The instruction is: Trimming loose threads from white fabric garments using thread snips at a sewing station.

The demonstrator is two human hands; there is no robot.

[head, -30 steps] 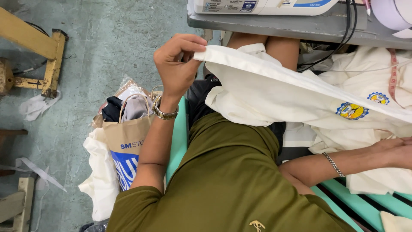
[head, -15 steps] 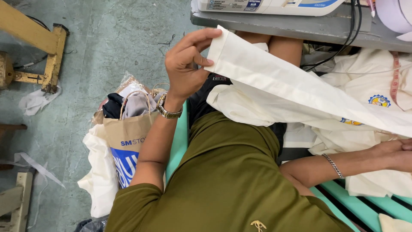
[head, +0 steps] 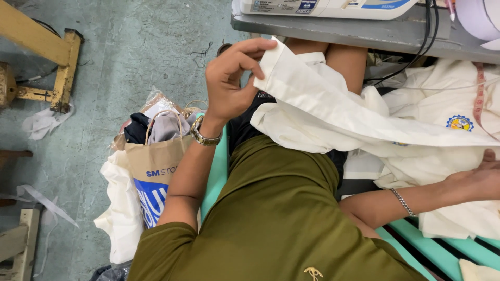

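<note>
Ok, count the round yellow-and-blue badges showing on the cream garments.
1: a round badge on the cream garment at the right, under the table edge. Others may be hidden in folds.

I see the left hand (head: 234, 83) pinching an edge of the cream cotton garment (head: 354, 117) while the right hand (head: 476, 179) rests on its folds over the lap.

My left hand (head: 232, 86) has carried the end of the cream garment (head: 333, 104) rightward and up toward the grey desk (head: 333, 31). My grip has shifted from a closed fist to fingertips pinching the corner, with the cloth drawn out longer across my lap.
</note>
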